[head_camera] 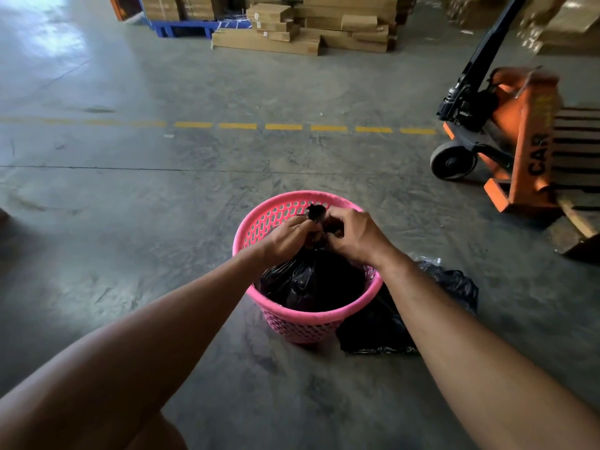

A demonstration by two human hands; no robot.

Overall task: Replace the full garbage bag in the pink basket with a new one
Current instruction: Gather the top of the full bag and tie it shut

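A pink perforated basket (302, 321) stands on the concrete floor in front of me. Inside it sits a full black garbage bag (311, 280), its top gathered into a bunch above the rim. My left hand (289, 238) and my right hand (354, 235) are both closed on that gathered neck, side by side, with a twisted black end sticking up between them. A second black bag (454, 284) lies flat and crumpled on the floor, touching the basket's right side.
An orange pallet jack (516, 138) with a black handle stands at the right, beside a wooden pallet. Stacked cardboard boxes (305, 27) and a blue pallet (185, 27) are at the back. A dashed yellow line (282, 126) crosses the floor.
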